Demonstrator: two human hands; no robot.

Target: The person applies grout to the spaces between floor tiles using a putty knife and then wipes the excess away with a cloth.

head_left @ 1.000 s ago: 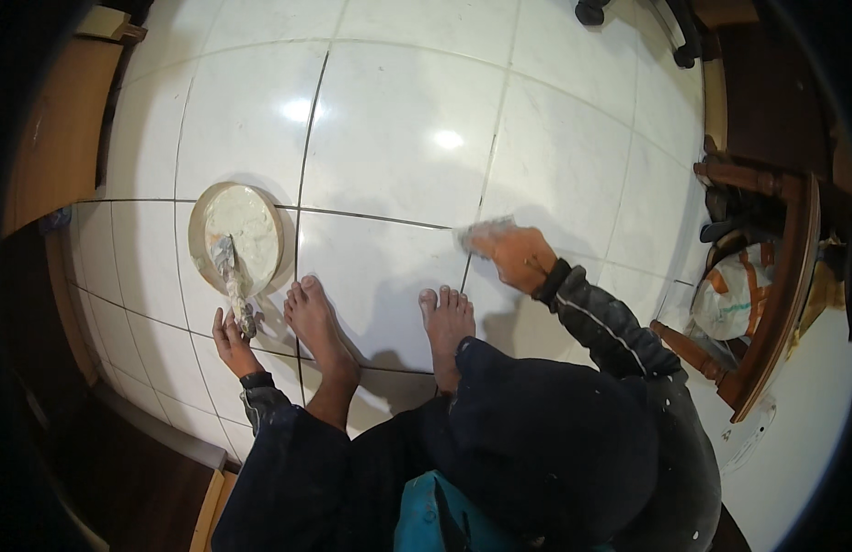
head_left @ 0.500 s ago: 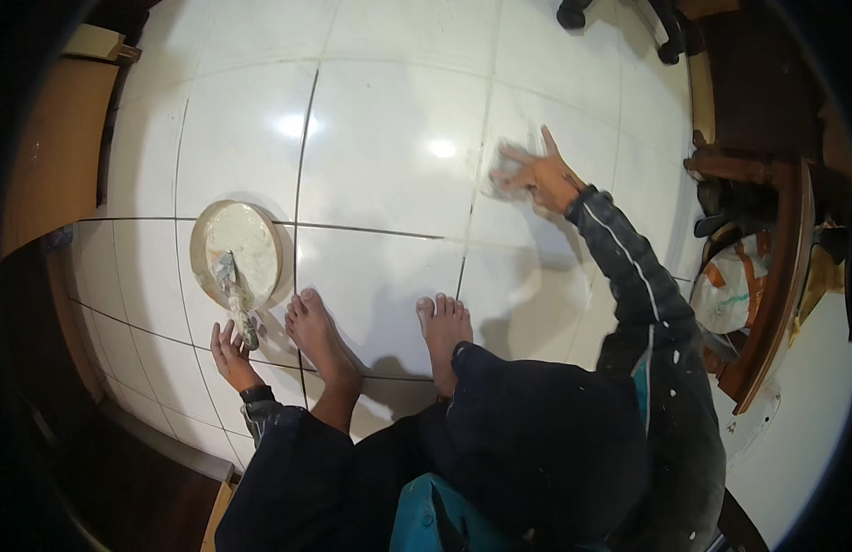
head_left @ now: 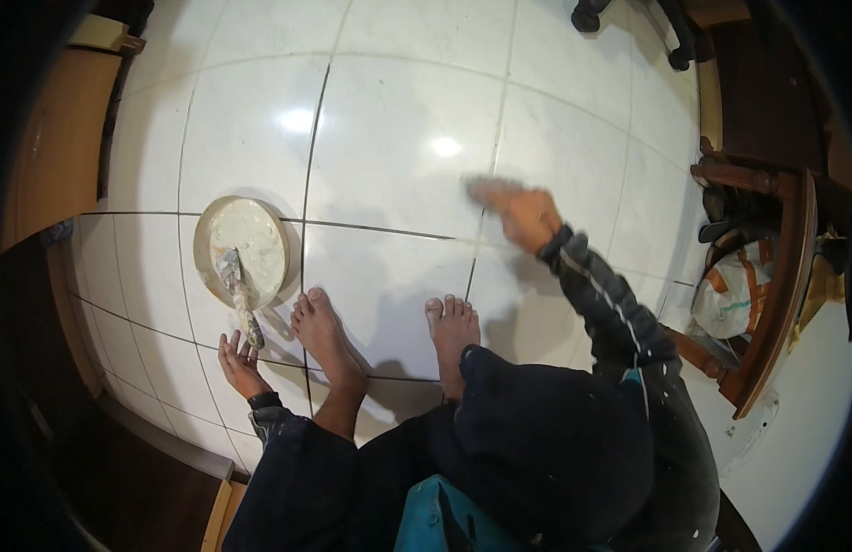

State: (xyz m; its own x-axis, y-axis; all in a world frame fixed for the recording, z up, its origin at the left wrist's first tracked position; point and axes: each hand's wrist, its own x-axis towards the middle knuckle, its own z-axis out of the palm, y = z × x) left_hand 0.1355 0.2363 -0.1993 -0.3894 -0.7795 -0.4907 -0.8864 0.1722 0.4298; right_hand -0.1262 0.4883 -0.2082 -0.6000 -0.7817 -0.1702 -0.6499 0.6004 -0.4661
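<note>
My left hand [head_left: 243, 364] hangs near the floor with its fingers apart, holding nothing. Just beside it is the handle end of a paste-smeared putty knife [head_left: 244, 299], which lies across the rim of a shallow round pan [head_left: 202, 241]. Whitish paste [head_left: 254, 237] covers the pan's bottom. Out to the right, my right hand [head_left: 529, 219] is over the white tiled floor [head_left: 398, 138], by a joint between tiles. Its fingers are pressed round a small grey thing [head_left: 490, 191], too smeared by motion to name.
My bare feet [head_left: 326, 336] stand between the pan and my right hand. Dark joint lines cross the tiles, and others look pale. A wooden rack [head_left: 783, 304] with bags and shoes is at the right, a wooden cabinet [head_left: 62, 138] at the left. Chair casters [head_left: 680, 55] show at the far right.
My right hand has swept left and slightly nearer me, its spread fingers now closer together round the grey thing. The left hand, pan and putty knife keep nearly the same places.
</note>
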